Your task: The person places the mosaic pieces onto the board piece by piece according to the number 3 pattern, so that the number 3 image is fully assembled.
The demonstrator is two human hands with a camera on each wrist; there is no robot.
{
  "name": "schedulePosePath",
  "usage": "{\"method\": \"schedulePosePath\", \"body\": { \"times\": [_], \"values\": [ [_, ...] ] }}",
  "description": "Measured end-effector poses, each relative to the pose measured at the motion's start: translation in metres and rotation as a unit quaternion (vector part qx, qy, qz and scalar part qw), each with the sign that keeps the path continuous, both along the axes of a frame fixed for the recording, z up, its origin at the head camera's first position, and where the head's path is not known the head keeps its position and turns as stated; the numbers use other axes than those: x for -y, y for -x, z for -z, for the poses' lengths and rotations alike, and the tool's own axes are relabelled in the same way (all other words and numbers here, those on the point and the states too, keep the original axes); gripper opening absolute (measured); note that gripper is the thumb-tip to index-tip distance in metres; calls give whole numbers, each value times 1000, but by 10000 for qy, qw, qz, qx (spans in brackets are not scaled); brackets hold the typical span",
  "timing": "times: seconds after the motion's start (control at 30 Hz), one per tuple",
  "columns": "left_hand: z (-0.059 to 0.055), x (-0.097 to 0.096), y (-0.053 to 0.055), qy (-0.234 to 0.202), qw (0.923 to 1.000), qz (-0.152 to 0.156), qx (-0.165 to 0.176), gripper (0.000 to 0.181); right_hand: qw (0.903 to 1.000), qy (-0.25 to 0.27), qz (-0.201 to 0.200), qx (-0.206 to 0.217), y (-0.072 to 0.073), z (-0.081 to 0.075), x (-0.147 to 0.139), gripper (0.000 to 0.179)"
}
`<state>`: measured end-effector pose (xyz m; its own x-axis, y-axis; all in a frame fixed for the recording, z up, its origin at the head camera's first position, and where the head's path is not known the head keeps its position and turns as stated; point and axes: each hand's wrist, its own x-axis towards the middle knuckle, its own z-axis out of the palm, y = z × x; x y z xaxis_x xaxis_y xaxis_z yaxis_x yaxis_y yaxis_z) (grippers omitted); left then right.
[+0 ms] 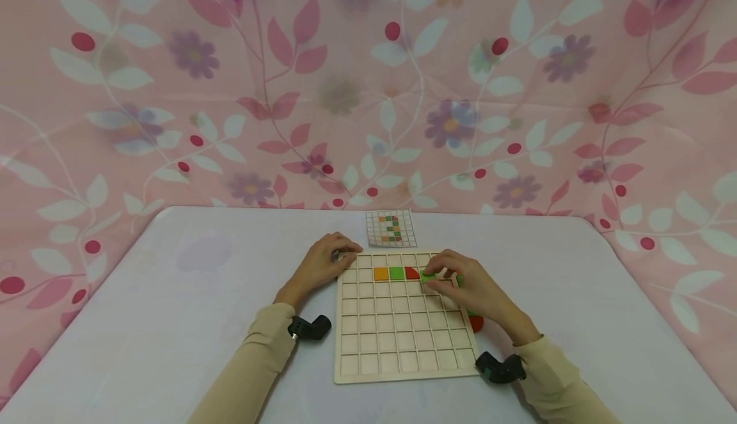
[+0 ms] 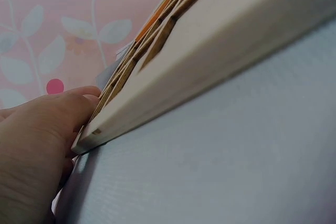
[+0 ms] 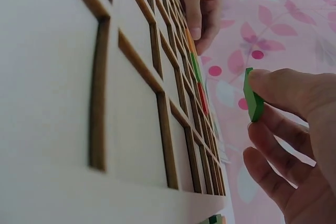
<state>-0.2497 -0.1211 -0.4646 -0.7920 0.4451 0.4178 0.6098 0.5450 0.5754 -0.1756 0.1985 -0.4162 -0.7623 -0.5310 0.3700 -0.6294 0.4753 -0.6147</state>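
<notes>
A square wooden grid board (image 1: 368,345) lies on the table. In one of its upper rows sit an orange tile (image 1: 381,274), a green square tile (image 1: 396,274) and a red tile with a rounded edge (image 1: 411,274). My left hand (image 1: 325,259) holds the board's far left corner, thumb along the side and fingers at the back edge. Between thumb and fingertips my right hand (image 1: 469,283) pinches another green tile (image 3: 253,97), just right of the red one and raised above the board in the right wrist view.
Behind the board lies a pattern card (image 1: 391,228) showing a small coloured grid. More pieces, among them a red one (image 1: 476,324) and green ones, lie along the board's right edge, partly hidden by the right hand. A floral cloth (image 1: 357,91) hangs behind the white table (image 1: 201,309).
</notes>
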Motion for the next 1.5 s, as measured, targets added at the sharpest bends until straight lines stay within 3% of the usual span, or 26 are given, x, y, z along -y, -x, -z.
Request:
{"method": "schedulePosePath", "body": {
  "times": [0.27, 1.0, 1.5],
  "values": [
    [0, -1, -1, -50, 10000, -10, 23, 13, 9996, -215, 42, 155, 0, 1, 7, 16],
    [-5, -3, -3, 44, 9999, -43, 134, 14, 9945, -1018, 162, -170, 2, 8, 17, 14],
    [-4, -2, -3, 29, 10000, -48, 46, 14, 9945, -1030, 88, -193, 2, 12, 18, 13]
  ]
}}
